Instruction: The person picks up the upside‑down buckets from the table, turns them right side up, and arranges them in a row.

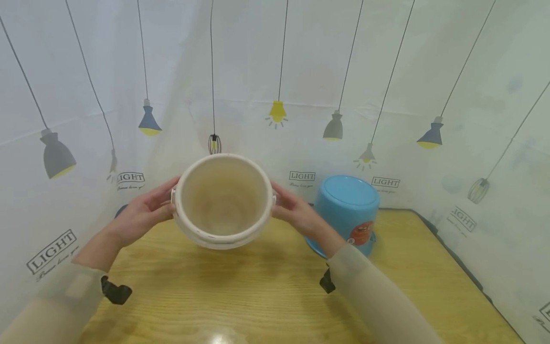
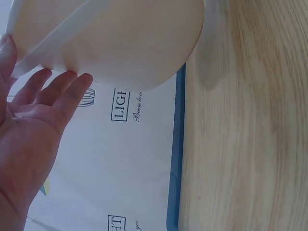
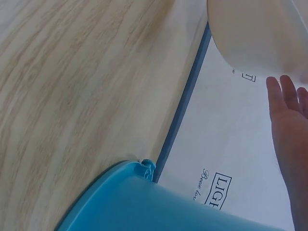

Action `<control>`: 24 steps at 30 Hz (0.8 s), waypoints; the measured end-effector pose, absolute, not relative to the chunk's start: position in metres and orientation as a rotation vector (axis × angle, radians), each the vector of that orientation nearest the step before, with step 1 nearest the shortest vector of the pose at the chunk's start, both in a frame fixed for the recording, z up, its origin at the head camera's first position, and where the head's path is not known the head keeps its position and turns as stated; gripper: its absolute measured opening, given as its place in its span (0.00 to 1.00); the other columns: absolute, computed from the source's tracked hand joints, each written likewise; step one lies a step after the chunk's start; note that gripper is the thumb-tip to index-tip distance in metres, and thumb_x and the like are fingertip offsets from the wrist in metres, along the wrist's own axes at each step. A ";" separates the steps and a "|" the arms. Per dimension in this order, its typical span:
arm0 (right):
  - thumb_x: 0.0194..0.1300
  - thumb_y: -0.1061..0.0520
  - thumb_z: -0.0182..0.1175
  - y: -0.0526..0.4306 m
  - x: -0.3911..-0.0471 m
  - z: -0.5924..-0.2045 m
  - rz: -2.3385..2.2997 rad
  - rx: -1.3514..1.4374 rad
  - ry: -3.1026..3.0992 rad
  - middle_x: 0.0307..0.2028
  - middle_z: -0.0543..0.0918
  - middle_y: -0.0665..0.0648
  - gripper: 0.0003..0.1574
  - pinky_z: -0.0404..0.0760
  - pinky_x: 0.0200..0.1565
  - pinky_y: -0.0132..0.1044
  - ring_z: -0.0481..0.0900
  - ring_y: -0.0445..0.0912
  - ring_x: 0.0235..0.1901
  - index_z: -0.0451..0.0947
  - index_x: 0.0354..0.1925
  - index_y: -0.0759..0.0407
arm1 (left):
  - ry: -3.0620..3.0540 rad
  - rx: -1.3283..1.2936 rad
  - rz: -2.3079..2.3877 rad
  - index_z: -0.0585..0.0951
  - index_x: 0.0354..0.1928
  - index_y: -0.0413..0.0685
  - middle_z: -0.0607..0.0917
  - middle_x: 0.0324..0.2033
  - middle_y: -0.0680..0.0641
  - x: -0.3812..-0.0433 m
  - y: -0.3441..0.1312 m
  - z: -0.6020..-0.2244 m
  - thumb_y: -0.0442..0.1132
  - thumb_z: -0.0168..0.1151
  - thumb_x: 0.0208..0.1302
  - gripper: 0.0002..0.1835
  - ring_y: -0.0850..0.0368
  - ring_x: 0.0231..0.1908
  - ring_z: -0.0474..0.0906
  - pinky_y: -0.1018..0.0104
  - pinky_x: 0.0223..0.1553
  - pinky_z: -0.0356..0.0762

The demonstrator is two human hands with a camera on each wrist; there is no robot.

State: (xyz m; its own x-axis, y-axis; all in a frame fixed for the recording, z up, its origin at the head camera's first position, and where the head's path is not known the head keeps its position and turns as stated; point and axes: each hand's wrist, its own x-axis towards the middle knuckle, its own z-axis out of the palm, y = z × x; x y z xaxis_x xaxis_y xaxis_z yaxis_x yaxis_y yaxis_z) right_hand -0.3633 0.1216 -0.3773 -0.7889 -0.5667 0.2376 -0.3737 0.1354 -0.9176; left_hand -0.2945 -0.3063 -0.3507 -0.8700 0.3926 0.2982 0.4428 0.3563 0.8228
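The left hand (image 1: pixel 139 212) and right hand (image 1: pixel 296 210) grip opposite sides of the white bucket (image 1: pixel 223 200), between them above the desk (image 1: pixel 193 296), its mouth tipped toward the person. The upturned blue bucket (image 1: pixel 343 212) stands nearer the right hand.

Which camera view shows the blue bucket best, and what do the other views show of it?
The head view: it shows the upturned blue bucket nearly whole, red label included. The right wrist view catches only part of it, cut off by the frame edge; the left wrist view shows none.
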 end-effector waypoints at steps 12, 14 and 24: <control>0.86 0.50 0.58 0.115 -0.364 -0.377 -1.878 -0.880 2.106 0.80 0.74 0.47 0.39 0.82 0.73 0.55 0.78 0.54 0.76 0.61 0.83 0.17 | -2.488 -0.752 -1.671 0.56 0.89 0.68 0.69 0.82 0.34 -0.299 -0.301 -0.354 0.41 0.54 0.88 0.35 0.74 0.66 0.80 0.70 0.61 0.87; 0.87 0.49 0.57 0.114 -0.365 -0.377 -1.894 -0.878 2.103 0.81 0.73 0.47 0.38 0.81 0.74 0.56 0.77 0.55 0.76 0.61 0.83 0.18 | -2.488 -0.738 -1.674 0.56 0.89 0.69 0.68 0.82 0.36 -0.301 -0.300 -0.355 0.42 0.53 0.89 0.35 0.75 0.66 0.80 0.70 0.61 0.87; 0.87 0.41 0.55 0.107 -0.370 -0.373 -1.928 -0.737 2.143 0.81 0.73 0.50 0.34 0.83 0.72 0.51 0.80 0.54 0.74 0.61 0.83 0.21 | -2.519 -0.612 -1.642 0.54 0.89 0.68 0.71 0.80 0.33 -0.311 -0.292 -0.360 0.52 0.50 0.89 0.34 0.74 0.57 0.86 0.75 0.58 0.86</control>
